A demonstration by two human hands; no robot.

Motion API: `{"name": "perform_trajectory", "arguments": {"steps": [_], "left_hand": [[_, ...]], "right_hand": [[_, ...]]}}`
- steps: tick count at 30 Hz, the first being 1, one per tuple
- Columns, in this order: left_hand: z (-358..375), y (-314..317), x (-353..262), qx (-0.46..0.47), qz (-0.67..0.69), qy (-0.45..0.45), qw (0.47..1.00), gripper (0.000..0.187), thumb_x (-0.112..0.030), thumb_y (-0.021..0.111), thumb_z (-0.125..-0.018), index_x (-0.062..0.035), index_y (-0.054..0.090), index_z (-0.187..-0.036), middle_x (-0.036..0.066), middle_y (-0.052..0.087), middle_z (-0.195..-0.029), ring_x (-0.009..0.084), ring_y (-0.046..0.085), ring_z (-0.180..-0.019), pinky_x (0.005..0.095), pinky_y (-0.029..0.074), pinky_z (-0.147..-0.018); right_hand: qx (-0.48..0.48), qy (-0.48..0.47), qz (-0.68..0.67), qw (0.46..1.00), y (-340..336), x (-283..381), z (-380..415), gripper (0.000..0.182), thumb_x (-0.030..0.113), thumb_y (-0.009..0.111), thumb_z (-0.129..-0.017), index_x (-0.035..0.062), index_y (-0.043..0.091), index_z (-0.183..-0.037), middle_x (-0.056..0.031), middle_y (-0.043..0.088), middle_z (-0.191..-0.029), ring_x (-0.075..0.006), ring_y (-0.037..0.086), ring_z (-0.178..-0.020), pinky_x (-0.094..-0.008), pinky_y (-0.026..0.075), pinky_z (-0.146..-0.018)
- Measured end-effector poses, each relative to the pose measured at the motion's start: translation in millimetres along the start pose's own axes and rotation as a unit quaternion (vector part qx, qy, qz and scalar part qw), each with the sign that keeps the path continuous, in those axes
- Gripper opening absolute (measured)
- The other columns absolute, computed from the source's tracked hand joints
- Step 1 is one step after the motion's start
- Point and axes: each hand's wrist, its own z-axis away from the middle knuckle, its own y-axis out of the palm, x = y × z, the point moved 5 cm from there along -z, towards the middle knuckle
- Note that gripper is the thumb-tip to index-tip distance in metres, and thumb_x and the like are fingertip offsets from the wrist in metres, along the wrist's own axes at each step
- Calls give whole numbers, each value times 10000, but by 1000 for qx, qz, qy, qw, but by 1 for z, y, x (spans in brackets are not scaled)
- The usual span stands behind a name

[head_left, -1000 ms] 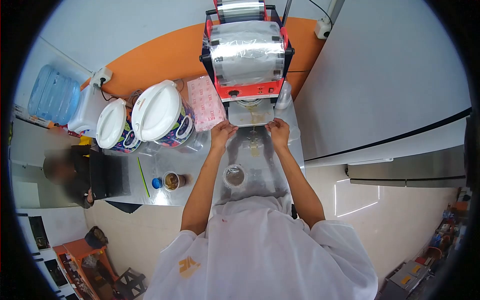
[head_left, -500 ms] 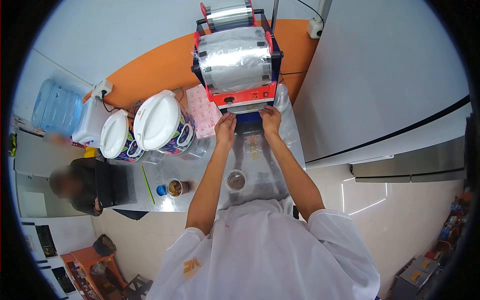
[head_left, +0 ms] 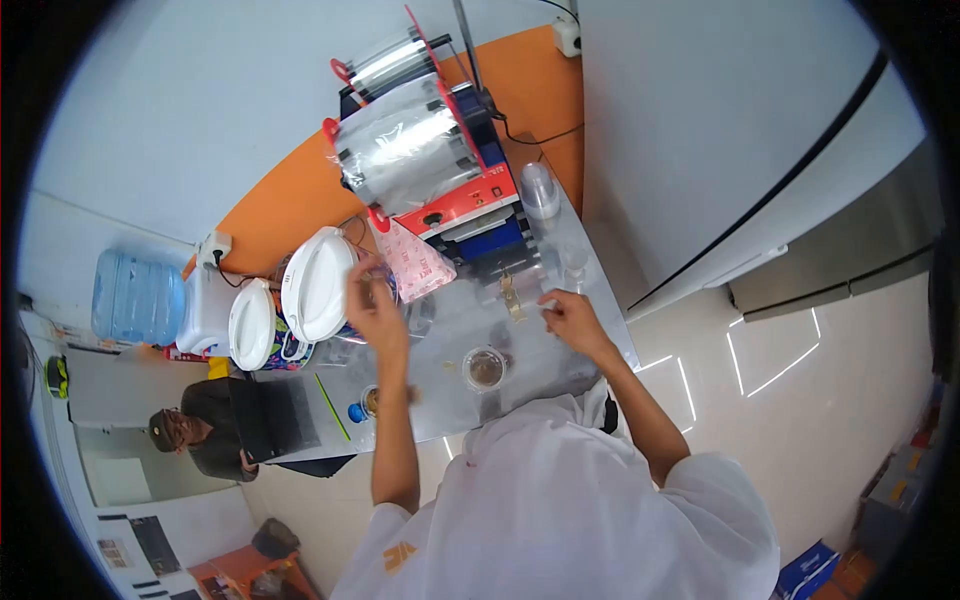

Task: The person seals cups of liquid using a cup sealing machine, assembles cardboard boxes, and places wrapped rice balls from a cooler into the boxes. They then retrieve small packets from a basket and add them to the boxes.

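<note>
My left hand (head_left: 374,308), slightly blurred, is raised beside the white-lidded pot (head_left: 320,285), with its fingers loosely bent and apart. My right hand (head_left: 575,322) is over the right part of the metal table; its fingertips are drawn together, and anything between them is too small to make out. The red and blue sealing machine (head_left: 460,205) carries a large roll of clear film (head_left: 408,145). In front of it a clear cup with dark contents (head_left: 486,368) stands near my body. A pink patterned sheet (head_left: 412,262) lies left of the machine.
A stack of clear cups (head_left: 540,190) stands right of the machine. On the left are a smaller lidded pot (head_left: 252,325), a green straw (head_left: 333,407), a blue cap (head_left: 356,412) and a dark laptop (head_left: 265,420). Another person (head_left: 205,440) sits behind the laptop.
Both hands have come away from the machine's front, the left toward the pots and the right back toward my body. The view has turned and shifted.
</note>
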Motion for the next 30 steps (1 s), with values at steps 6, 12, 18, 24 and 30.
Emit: {"name": "perform_trajectory", "arguments": {"steps": [6, 12, 18, 24, 30], "left_hand": [[-104, 11, -160, 103, -138, 294, 940, 475, -31, 682, -860, 21, 543, -1311, 189, 586, -1291, 337, 567, -1208, 418, 428, -1058], [-183, 74, -146, 317, -274, 273, 866, 948, -391, 847, -700, -66, 423, -1483, 214, 456, -1483, 395, 423, -1381, 519, 296, -1164], [-179, 92, -123, 426, -404, 167, 792, 1116, -550, 851, -619, -103, 384, -1528, 193, 467, -1506, 348, 392, -1436, 662, 159, -1182], [-146, 78, -126, 288, -379, 255, 842, 987, -404, 869, -656, -96, 431, -1485, 190, 505, -1441, 344, 431, -1389, 599, 171, -1196], [-116, 74, -123, 180, -379, 312, 852, 935, -349, 872, -679, -106, 442, -1474, 217, 469, -1467, 369, 420, -1392, 580, 172, -1203]], "right_hand": [[-199, -223, 188, 936, -66, 43, 44, 368, -5, 670, -829, 20, 653, -1196, -151, 704, -887, -266, 672, -751, -342, 541, -729], [-292, -414, 154, 848, -160, 286, 23, 262, 110, 654, -895, -15, 673, -1125, -208, 705, -895, -344, 698, -804, -382, 541, -736], [-309, -541, 333, 708, -196, 481, -59, 438, 346, 588, -963, -71, 653, -1084, -269, 685, -1047, -420, 663, -959, -489, 533, -849], [-338, -532, 526, 571, -194, 538, -177, 349, 283, 628, -947, 13, 688, -1160, -209, 731, -987, -368, 695, -942, -458, 530, -887], [-140, -298, 683, 651, -176, 536, -245, 293, 237, 693, -819, -6, 742, -974, -234, 726, -925, -399, 694, -924, -467, 555, -859]]}}
